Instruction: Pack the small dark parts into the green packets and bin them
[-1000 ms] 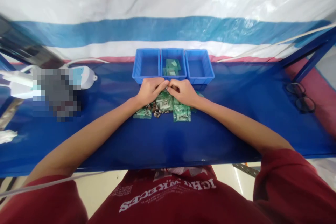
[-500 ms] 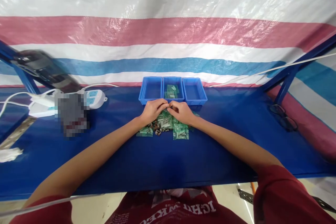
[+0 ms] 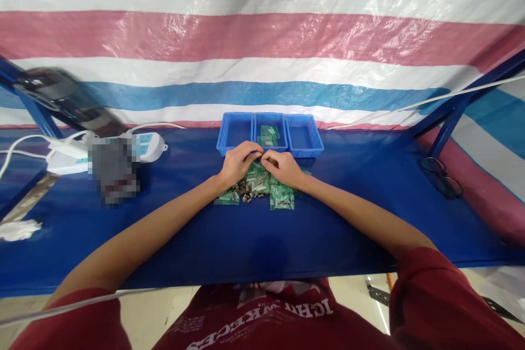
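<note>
My left hand [image 3: 239, 164] and my right hand [image 3: 285, 167] meet at the fingertips above a pile of green packets [image 3: 257, 179]. Both are closed in a pinch, and whatever lies between the fingers is too small to make out. Small brown and silvery pieces [image 3: 246, 196] lie at the pile's front edge. One green packet [image 3: 281, 198] sits just in front of my right hand, another [image 3: 228, 197] below my left wrist. Behind my hands stand three blue bins in a row; the middle bin [image 3: 269, 116] holds green packets, while the left bin [image 3: 238, 116] and right bin [image 3: 304, 136] show bare bottoms.
On the blue table [image 3: 262, 246], a white power strip [image 3: 151, 147] with cables and a pixelated dark object [image 3: 115, 169] are at the left. A dark bottle-like object [image 3: 68, 99] leans behind them. Black-framed glasses [image 3: 442, 178] lie at the right, by a blue metal frame.
The whole view has shifted slightly, so the table and bins appear higher. My fingertips remain together over the pile, with the small brownish bit between them now harder to see.
</note>
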Action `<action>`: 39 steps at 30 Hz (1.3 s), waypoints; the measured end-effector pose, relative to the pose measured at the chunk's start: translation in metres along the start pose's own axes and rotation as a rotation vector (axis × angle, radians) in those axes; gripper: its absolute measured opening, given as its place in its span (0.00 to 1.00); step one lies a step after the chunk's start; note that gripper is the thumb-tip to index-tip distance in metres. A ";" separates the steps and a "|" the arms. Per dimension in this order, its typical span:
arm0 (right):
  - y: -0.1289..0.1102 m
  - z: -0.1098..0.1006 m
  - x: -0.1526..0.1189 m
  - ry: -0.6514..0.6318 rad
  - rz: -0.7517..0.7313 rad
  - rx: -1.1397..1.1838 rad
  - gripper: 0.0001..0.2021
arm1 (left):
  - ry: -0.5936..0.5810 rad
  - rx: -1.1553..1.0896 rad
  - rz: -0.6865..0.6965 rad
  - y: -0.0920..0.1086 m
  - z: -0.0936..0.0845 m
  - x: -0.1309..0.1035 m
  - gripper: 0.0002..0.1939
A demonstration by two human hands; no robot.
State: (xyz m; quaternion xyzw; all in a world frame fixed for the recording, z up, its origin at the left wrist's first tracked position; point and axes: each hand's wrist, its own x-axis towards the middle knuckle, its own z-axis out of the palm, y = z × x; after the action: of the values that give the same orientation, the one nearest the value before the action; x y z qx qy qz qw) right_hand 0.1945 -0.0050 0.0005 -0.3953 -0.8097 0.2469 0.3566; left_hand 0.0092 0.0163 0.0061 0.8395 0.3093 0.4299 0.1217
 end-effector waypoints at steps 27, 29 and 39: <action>0.000 0.001 0.001 0.002 0.015 -0.020 0.10 | 0.044 0.017 -0.006 0.000 -0.001 -0.002 0.10; 0.001 0.001 0.000 -0.008 0.015 -0.011 0.10 | 0.057 0.021 -0.025 -0.001 0.000 -0.004 0.10; -0.002 0.003 0.002 -0.014 0.020 -0.005 0.08 | 0.089 0.073 -0.022 0.005 -0.004 -0.004 0.10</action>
State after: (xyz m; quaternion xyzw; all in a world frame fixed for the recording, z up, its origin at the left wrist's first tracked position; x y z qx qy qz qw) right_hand 0.1908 -0.0048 0.0007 -0.4026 -0.8087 0.2514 0.3473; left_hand 0.0062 0.0099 0.0085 0.8199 0.3390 0.4541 0.0818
